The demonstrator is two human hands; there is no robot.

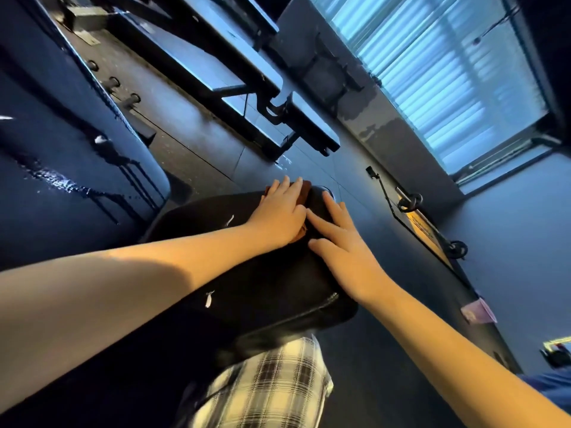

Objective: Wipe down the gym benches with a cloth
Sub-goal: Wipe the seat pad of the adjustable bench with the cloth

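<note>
A black padded bench seat [262,282] fills the middle of the tilted view, with small tears in its cover. My left hand [279,211] lies flat on a brown cloth [306,189] at the seat's far end, fingers straight, and covers most of the cloth. My right hand [343,242] rests flat on the pad just right of the cloth, fingers spread, its fingertips touching the left hand's edge.
A second bench [216,66] with a dark frame stands further off on the floor. A large blue pad [61,149] with wet streaks is at left. A window with blinds [448,72] is at right. My checked trousers [268,387] show below the seat.
</note>
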